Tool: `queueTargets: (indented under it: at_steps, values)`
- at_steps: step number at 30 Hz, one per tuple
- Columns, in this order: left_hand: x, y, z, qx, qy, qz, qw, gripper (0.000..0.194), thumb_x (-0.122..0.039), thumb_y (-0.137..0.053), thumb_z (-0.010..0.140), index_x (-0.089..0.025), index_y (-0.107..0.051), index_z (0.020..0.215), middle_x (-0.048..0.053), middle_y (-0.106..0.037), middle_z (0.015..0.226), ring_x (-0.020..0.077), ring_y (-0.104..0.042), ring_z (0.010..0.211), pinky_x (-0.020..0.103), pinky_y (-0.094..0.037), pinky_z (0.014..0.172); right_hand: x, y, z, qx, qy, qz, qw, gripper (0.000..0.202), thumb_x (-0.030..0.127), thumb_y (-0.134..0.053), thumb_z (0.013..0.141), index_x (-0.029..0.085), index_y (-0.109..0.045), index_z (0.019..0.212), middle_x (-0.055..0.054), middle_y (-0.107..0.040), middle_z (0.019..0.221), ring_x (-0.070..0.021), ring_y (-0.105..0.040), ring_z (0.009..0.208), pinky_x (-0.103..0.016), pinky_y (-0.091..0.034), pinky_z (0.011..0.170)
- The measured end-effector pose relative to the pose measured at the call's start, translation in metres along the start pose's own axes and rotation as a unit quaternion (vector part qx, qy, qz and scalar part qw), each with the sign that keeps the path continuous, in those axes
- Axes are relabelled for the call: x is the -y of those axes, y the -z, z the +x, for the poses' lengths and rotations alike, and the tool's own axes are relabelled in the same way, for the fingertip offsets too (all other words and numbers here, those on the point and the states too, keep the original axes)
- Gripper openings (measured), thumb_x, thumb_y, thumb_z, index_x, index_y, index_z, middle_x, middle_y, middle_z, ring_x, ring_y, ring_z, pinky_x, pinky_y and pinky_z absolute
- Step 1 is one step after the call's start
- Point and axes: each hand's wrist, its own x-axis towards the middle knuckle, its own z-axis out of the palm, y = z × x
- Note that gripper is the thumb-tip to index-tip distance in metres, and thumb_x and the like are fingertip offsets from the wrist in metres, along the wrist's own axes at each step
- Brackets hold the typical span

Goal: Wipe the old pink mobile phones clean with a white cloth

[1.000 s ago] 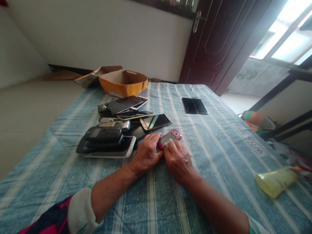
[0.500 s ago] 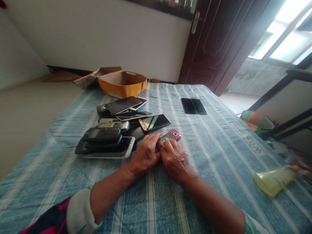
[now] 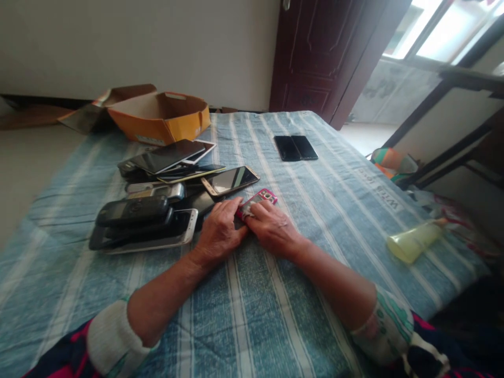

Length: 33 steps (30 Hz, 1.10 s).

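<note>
A pink-edged mobile phone [image 3: 268,196] lies on the cloth-covered table, partly hidden by both hands. My left hand [image 3: 220,226] is closed on its near left end, thumb and fingers at the edge. Over the phone's face, my right hand [image 3: 273,228] presses a small white wipe [image 3: 247,209] with bent fingers; most of the wipe is covered. Just beyond lies a gold-framed phone [image 3: 232,180]. Left of my left hand, black phones [image 3: 134,210] are stacked on a white-framed phone [image 3: 191,228].
Behind the pile of phones [image 3: 169,156] stands an open orange cardboard box [image 3: 189,122]. Two dark phones [image 3: 297,148] lie side by side at the far right. A yellow translucent bottle [image 3: 413,241] rests near the right edge of the striped tablecloth [image 3: 315,220].
The view has shifted, so everything sits further left and higher in the picture. Both hands stay at the pink phone, the right fingers still pressing the white wipe on it.
</note>
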Motion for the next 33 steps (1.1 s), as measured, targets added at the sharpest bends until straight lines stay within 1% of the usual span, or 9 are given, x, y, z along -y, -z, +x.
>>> queueTargets:
  at_steps: [2, 3, 6, 8, 16, 22, 27, 30, 33]
  values:
    - [0.001, 0.0, 0.001, 0.002, 0.0, 0.002, 1.0, 0.048, -0.03, -0.062, 0.074, -0.013, -0.053, 0.119, 0.014, -0.064, 0.113, 0.0294, -0.059, 0.105, 0.043, -0.049, 0.092, -0.004, 0.002, 0.002, 0.007, 0.008, 0.004, 1.0, 0.028, 0.019, -0.039, 0.098, 0.015, -0.066, 0.094, -0.008, -0.058, 0.096, -0.0215, -0.046, 0.092, -0.033, -0.041, 0.081]
    - [0.0, 0.001, 0.002, 0.006, 0.002, 0.001, 1.0, 0.049, -0.032, -0.062, 0.074, -0.013, -0.053, 0.118, 0.014, -0.064, 0.113, 0.0294, -0.06, 0.104, 0.042, -0.049, 0.091, -0.007, 0.003, 0.002, 0.008, -0.005, -0.002, 1.0, 0.029, 0.019, -0.037, 0.098, 0.015, -0.066, 0.094, -0.009, -0.058, 0.096, -0.0217, -0.046, 0.092, -0.034, -0.041, 0.081]
    - [-0.002, 0.003, 0.004, 0.019, 0.011, -0.01, 1.0, 0.051, -0.038, -0.063, 0.074, -0.014, -0.053, 0.118, 0.013, -0.065, 0.109, 0.0274, -0.062, 0.094, 0.038, -0.053, 0.079, -0.017, 0.007, 0.002, 0.015, -0.061, -0.011, 0.998, 0.033, 0.017, -0.034, 0.099, 0.016, -0.065, 0.091, -0.01, -0.057, 0.098, -0.0227, -0.045, 0.096, -0.035, -0.041, 0.082]
    - [-0.004, 0.004, 0.005, 0.014, 0.021, -0.013, 1.0, 0.051, -0.039, -0.064, 0.073, -0.015, -0.054, 0.118, 0.012, -0.065, 0.107, 0.0259, -0.063, 0.089, 0.036, -0.053, 0.074, -0.02, 0.008, 0.001, 0.024, -0.078, -0.011, 0.997, 0.033, 0.016, -0.033, 0.098, 0.016, -0.065, 0.091, -0.01, -0.057, 0.099, -0.0233, -0.045, 0.098, -0.035, -0.042, 0.081]
    - [-0.003, 0.002, 0.006, 0.018, 0.027, -0.001, 0.999, 0.051, -0.035, -0.062, 0.073, -0.015, -0.054, 0.119, 0.014, -0.064, 0.112, 0.0261, -0.063, 0.086, 0.034, -0.053, 0.067, -0.007, 0.003, 0.002, 0.015, 0.008, -0.016, 1.0, 0.032, 0.018, -0.033, 0.099, 0.014, -0.065, 0.098, -0.01, -0.058, 0.102, -0.0224, -0.045, 0.096, -0.036, -0.041, 0.086]
    - [-0.006, 0.004, 0.007, 0.02, 0.015, 0.001, 1.0, 0.05, -0.04, -0.064, 0.074, -0.015, -0.055, 0.117, 0.012, -0.065, 0.104, 0.0258, -0.063, 0.084, 0.035, -0.053, 0.068, -0.019, 0.003, 0.009, 0.033, -0.041, -0.02, 0.998, 0.034, 0.017, -0.031, 0.099, 0.013, -0.064, 0.091, -0.011, -0.057, 0.101, -0.0234, -0.045, 0.097, -0.036, -0.042, 0.083]
    - [-0.006, 0.005, 0.007, 0.017, 0.017, -0.001, 1.0, 0.049, -0.036, -0.063, 0.073, -0.016, -0.055, 0.117, 0.012, -0.065, 0.107, 0.0267, -0.064, 0.087, 0.036, -0.054, 0.073, -0.012, 0.007, 0.009, 0.036, -0.011, -0.016, 0.999, 0.033, 0.017, -0.031, 0.099, 0.015, -0.064, 0.098, -0.01, -0.058, 0.102, -0.0231, -0.046, 0.096, -0.037, -0.042, 0.085]
    - [-0.006, 0.004, 0.007, 0.012, 0.016, 0.008, 1.0, 0.048, -0.031, -0.063, 0.071, -0.016, -0.055, 0.117, 0.012, -0.065, 0.109, 0.0292, -0.063, 0.094, 0.04, -0.053, 0.081, -0.006, 0.009, 0.009, 0.035, 0.002, -0.006, 0.999, 0.03, 0.016, -0.034, 0.098, 0.014, -0.064, 0.102, -0.009, -0.059, 0.104, -0.0226, -0.046, 0.098, -0.036, -0.041, 0.087]
    - [-0.006, 0.004, 0.007, 0.01, -0.001, 0.017, 1.0, 0.051, -0.028, -0.062, 0.069, -0.014, -0.054, 0.118, 0.014, -0.064, 0.113, 0.0315, -0.061, 0.102, 0.044, -0.05, 0.091, -0.002, 0.01, 0.007, 0.033, 0.008, 0.005, 0.999, 0.029, 0.015, -0.037, 0.097, 0.014, -0.066, 0.098, -0.009, -0.058, 0.104, -0.0222, -0.046, 0.1, -0.035, -0.04, 0.086]
